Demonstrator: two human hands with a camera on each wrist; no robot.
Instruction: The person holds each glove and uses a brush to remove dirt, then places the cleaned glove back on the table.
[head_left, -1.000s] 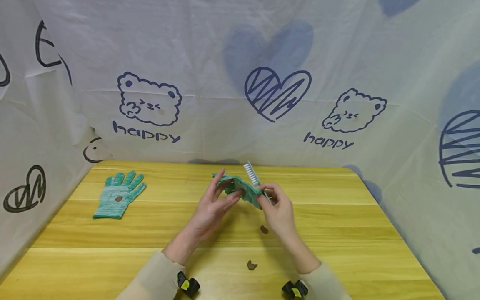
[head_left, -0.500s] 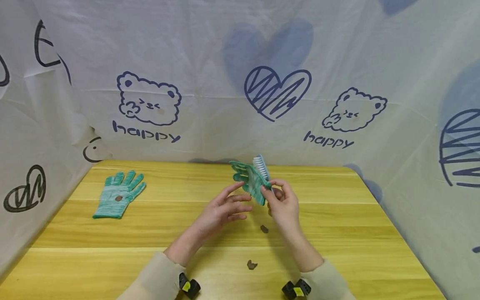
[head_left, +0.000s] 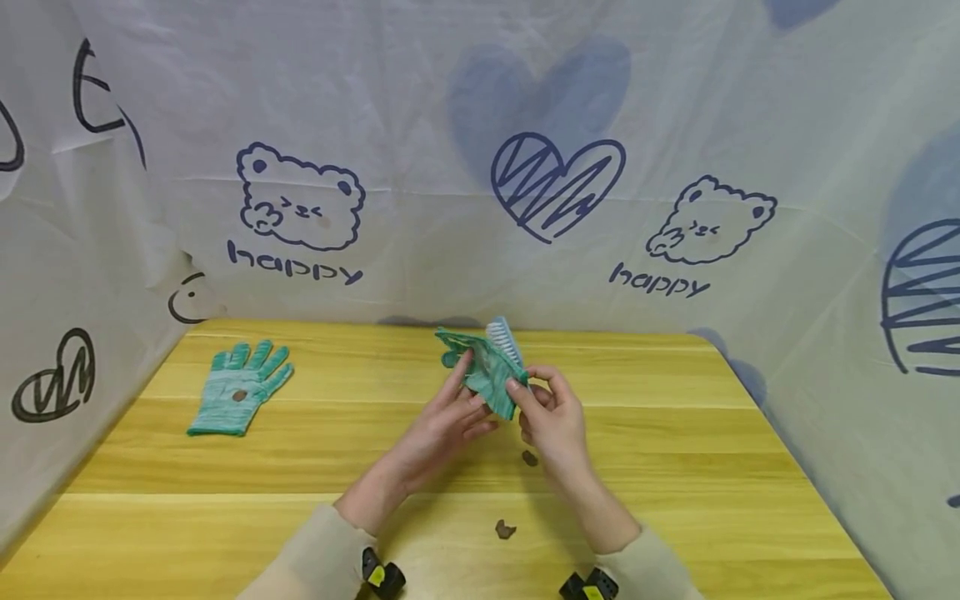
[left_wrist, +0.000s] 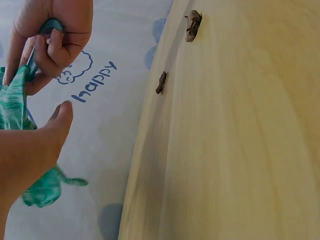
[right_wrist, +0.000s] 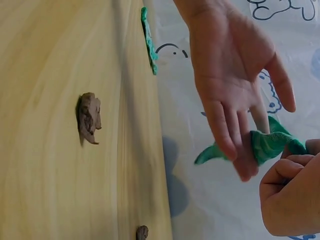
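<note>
Green glove (head_left: pixel 491 377) hangs in the air above the table (head_left: pixel 675 467), its cuff pinched between the thumb and fingers of the right hand (head_left: pixel 551 412), which also grips the handle of the blue brush (head_left: pixel 504 337). The left hand (head_left: pixel 442 425) has its fingers extended and apart against the glove, not clamped on it. The step in hand looks like settling the glove on the left hand so that the brush can work on it. To do it well, the left fingers should spread the knit flat and back it firmly, since limp fabric would probably fold under the bristles. The right hand would best let go of the cuff only once the left has a sure hold, keeping the bristles clear meanwhile; whether they touch the fabric cannot be told. Counted: 2 gloves, the other being the flat glove (head_left: pixel 222 406) with 1 brown spot (head_left: pixel 240 396) on it; 1 brush; and 2 brown lumps on the table, the far lump (head_left: pixel 530 458) and the near lump (head_left: pixel 506 529).
</note>
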